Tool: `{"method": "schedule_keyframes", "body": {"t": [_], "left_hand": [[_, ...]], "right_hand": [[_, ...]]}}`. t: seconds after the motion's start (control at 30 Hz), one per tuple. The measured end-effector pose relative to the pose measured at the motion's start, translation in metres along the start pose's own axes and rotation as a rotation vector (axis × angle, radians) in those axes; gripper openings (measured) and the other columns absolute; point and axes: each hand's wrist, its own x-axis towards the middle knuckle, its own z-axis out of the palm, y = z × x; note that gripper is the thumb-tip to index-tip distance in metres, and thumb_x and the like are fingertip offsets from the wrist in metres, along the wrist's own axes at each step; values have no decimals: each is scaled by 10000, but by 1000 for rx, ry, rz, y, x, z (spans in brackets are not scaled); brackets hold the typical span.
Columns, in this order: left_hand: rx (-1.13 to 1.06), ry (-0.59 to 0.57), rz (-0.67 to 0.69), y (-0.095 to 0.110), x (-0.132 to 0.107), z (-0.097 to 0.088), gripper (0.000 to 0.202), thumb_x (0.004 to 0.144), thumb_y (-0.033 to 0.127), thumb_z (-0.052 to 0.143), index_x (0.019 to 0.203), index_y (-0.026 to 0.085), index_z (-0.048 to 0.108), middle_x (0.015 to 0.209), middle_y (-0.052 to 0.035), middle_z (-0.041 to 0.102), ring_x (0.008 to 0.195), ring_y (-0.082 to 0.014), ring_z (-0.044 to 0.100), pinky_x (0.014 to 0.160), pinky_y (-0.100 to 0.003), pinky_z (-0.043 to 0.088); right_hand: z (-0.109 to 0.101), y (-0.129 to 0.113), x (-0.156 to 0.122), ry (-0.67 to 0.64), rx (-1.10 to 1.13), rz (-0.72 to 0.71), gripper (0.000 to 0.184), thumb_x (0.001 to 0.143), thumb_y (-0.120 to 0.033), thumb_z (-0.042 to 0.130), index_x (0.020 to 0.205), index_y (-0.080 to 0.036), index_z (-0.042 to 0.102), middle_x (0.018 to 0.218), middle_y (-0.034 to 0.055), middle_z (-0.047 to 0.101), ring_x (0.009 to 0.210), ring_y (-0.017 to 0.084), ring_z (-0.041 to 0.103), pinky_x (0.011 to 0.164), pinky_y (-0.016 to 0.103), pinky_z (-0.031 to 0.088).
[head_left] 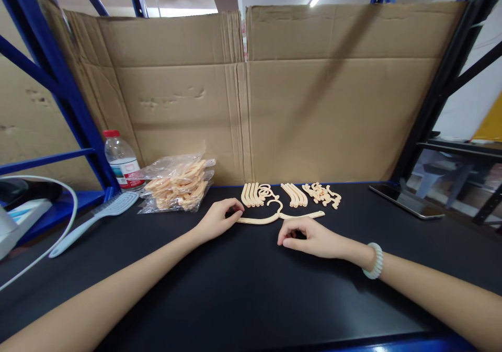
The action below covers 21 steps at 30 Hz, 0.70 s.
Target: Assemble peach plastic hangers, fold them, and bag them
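Observation:
A cream plastic clothes hanger (261, 220) lies on the black tabletop (251, 289), its hook pointing away from me and an arm out to each side. My left hand (219, 218) has thumb and fingers closed at the tip of the hanger's left arm. Just in front of the right arm rests my right hand (308, 237), fingers curled towards the thumb, with nothing visible in it. Behind the hanger are a row of curved hanger arms (253, 195), several loose hooks (266, 191), a second row of arms (294, 195) and a pile of small cream pieces (323, 194).
Plastic bags of cream parts (178, 184) are stacked at the back left, beside a red-capped bottle (123, 161). A hairbrush (98, 221) and a white cable (72, 221) lie farther left. A phone or tablet (406, 201) lies back right. Cardboard (314, 106) walls the rear.

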Motion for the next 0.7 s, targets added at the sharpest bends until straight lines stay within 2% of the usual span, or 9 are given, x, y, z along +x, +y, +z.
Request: {"method": "schedule_keyframes", "body": {"t": [0.43, 0.57, 0.63, 0.7], "left_hand": [[-55, 3, -58, -4, 2, -2, 145, 818, 265, 491, 853, 188, 609, 815, -25, 672, 767, -173, 628, 709, -288, 489], [-66, -20, -70, -7, 8, -5, 169, 796, 235, 488, 917, 184, 595, 904, -42, 681, 752, -157, 644, 650, -261, 513], [-50, -30, -63, -9, 14, -7, 186, 789, 230, 490, 935, 181, 593, 936, -49, 682, 720, -150, 644, 629, -261, 517], [-16, -35, -50, -12, 21, -9, 192, 777, 231, 504, 932, 173, 601, 927, -55, 683, 725, -161, 645, 635, -275, 517]], "right_hand": [[1, 2, 3, 3, 58, 42, 114, 846, -224, 582, 860, -163, 677, 799, 23, 641, 693, 119, 551, 640, 239, 439], [-6, 1, 15, 66, 116, 43, 122, 833, -261, 595, 854, -158, 658, 820, 34, 652, 731, 131, 587, 689, 262, 472], [-14, 2, 27, 119, 21, 36, 125, 839, -257, 580, 866, -157, 650, 814, 31, 655, 735, 130, 599, 689, 257, 481], [-25, 5, 42, 156, -186, 37, 124, 852, -223, 553, 887, -153, 649, 796, 25, 663, 709, 121, 602, 656, 237, 477]]}}
